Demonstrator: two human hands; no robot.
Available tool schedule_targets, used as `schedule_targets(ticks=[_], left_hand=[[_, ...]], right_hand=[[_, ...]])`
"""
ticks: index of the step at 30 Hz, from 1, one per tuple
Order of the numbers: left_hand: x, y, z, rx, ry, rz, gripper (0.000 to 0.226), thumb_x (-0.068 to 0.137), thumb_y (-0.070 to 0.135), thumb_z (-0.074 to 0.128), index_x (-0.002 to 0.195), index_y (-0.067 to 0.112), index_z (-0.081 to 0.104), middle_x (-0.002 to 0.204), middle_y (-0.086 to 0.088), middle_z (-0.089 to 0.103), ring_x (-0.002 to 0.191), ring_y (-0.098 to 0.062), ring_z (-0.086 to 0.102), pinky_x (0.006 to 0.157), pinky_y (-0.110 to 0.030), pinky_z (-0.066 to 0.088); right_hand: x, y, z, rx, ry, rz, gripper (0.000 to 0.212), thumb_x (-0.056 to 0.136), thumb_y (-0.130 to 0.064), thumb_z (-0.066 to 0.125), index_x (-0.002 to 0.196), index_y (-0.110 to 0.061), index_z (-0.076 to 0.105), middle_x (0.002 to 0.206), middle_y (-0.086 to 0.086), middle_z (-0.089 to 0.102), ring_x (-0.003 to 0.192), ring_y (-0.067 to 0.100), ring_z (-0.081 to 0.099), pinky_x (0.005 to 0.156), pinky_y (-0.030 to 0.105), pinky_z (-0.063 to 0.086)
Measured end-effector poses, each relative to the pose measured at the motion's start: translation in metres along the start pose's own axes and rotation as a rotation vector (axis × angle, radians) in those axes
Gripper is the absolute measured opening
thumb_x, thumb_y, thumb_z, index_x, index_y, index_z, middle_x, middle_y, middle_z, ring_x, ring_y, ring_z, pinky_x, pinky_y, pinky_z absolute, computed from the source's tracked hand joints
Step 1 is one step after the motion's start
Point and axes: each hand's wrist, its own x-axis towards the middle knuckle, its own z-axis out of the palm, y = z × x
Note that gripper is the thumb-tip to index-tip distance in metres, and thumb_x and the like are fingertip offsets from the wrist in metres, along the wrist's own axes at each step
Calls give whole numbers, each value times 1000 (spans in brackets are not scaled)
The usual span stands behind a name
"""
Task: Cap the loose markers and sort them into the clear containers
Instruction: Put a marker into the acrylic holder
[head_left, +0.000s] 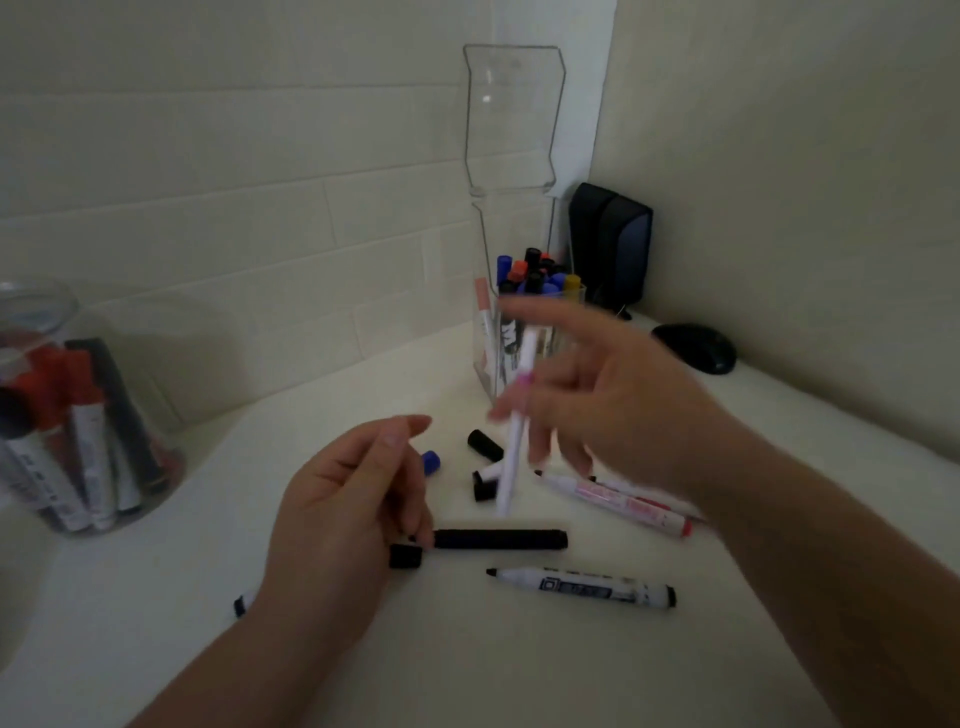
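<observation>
Uncapped marker bare on counter; right hand blurred, fingers splayed beside thin white pen, grip untellable, risks dropping it; left hand curled, hold unclear.

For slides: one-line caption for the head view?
Right hand holds a white marker before the clear holder; left hand touches a black marker on the white counter.

Loosely curled left hand hovers beside blurred right hand, fingers outstretched.

Jar: table's left edge — markers inside.
Holder: back corner — more markers inside.
Loose markers: centre, before the holder.
</observation>
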Motion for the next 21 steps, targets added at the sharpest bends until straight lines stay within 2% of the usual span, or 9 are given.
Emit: schedule_targets(ticks=[3, 5, 7, 9, 12, 15, 17, 19, 21], left_hand=[[3, 1, -8, 102, 90, 95, 22, 99, 10, 55, 95, 17, 75, 62, -11, 51, 50, -27, 38, 51, -31, 36], [5, 3, -10, 128, 123, 133, 30, 101, 6, 51, 91, 21, 74, 63, -9, 53, 49, -25, 37, 46, -25, 35], [4, 5, -11, 128, 128, 154, 34, 102, 5, 48, 89, 24, 73, 64, -8, 54, 48, -24, 37, 42, -22, 33], [3, 5, -11, 127, 118, 157, 35, 102, 4, 48, 89, 24, 73, 63, -7, 54, 47, -22, 38, 42, -23, 32], [3, 4, -11, 142, 117, 138, 34, 102, 5, 48, 89, 23, 73, 63, -6, 54, 47, -20, 38, 42, -23, 31], [3, 5, -11, 147, 130, 135, 32, 101, 4, 48, 88, 21, 73, 62, -7, 53, 46, -19, 36, 41, -22, 31], [2, 4, -10, 164, 132, 145, 31, 101, 4, 48, 89, 19, 73, 61, -7, 53, 46, -19, 36, 41, -21, 31], [1, 3, -9, 177, 126, 148, 29, 101, 4, 48, 92, 17, 72, 61, -9, 52, 46, -18, 36, 41, -21, 31], [0, 3, -7, 177, 124, 144, 27, 101, 5, 49, 92, 16, 73, 60, -10, 52, 46, -18, 37, 41, -21, 31]], right_hand=[[38, -14, -23, -1, 380, -183, 42, 97, -9, 62, 136, -22, 55, 81, 8, 75, 60, 25, 71, 52, 34, 60], [66, -21, -37, -45, 579, -301, 35, 100, -12, 57, 135, -18, 56, 82, 7, 73, 61, 19, 71, 55, 29, 60], [91, -24, -40, -106, 662, -381, 35, 102, -14, 53, 137, -14, 55, 87, 5, 72, 64, 15, 71, 60, 24, 59], [112, -18, -35, -203, 642, -385, 36, 103, -16, 51, 138, -13, 54, 93, 4, 71, 70, 12, 70, 67, 25, 60], [130, -6, -23, -407, 472, -297, 40, 103, -21, 48, 142, -15, 50, 98, 2, 71, 81, 12, 68, 80, 31, 59], [132, -3, -25, -539, 373, -305, 42, 103, -19, 43, 145, -20, 45, 81, -5, 62, 66, 5, 57, 70, 27, 55], [131, -4, -29, -607, 397, -337, 37, 103, -19, 45, 139, -17, 51, 92, -4, 64, 71, 4, 59, 75, 28, 58], [131, -5, -31, -671, 416, -328, 34, 102, -20, 48, 135, -15, 55, 104, 2, 66, 84, 11, 64, 84, 33, 58], [134, -4, -32, -724, 380, -270, 36, 102, -21, 48, 137, -14, 55, 117, 6, 66, 102, 17, 63, 97, 29, 50]])
